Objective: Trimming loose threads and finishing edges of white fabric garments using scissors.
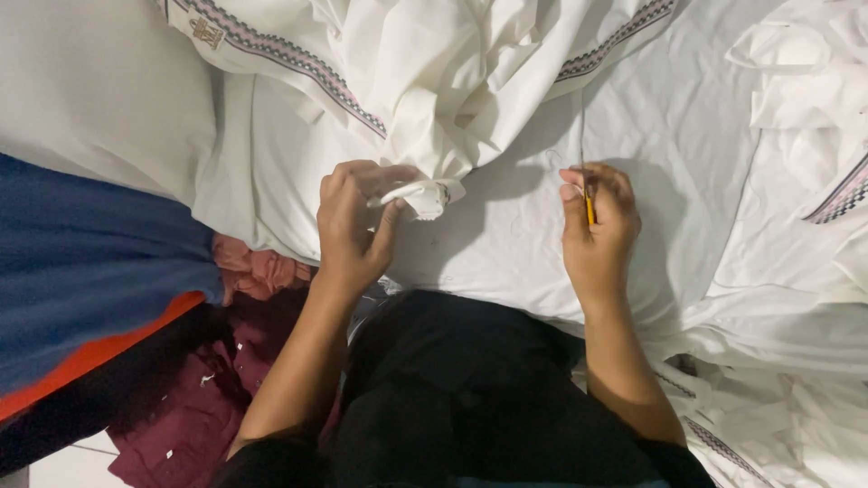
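White cotton-like cloth, bunched into a small gathered corner [423, 196], pinched at the centre of the view between thumb and fingertips of the left hand [354, 226] — fingers curled tight around the fold, nothing slack in the grip. From that corner, running up toward twelve o'clock, the rest of the white garment [425, 81], heaped in loose folds and edged with a patterned woven trim [298, 61] in dark and pinkish threads. At three o'clock from the pinched corner, well apart from it, the right hand [599, 230], closed into a loose fist around a thin yellow tool [589, 210], held upright between thumb and forefinger; too small to tell whether needle, hook or pencil. Rising from that fist toward twelve o'clock, a fine pale thread [582, 136], faint against the fabric. Beneath both hands, a flat white sheet [506, 244] with soft creases and the hands' shadows across it. At six o'clock, a lap in black clothing [452, 398]. Toward eight o'clock, crumpled maroon cloth [194, 411] flecked with pale bits, and just above it a pinkish-red scrap [258, 269]. At nine o'clock, a blue fabric [90, 262] with an orange band [99, 354] — lying over the white. At three and four o'clock, more white pieces [796, 271] piled up, some with the same trim.
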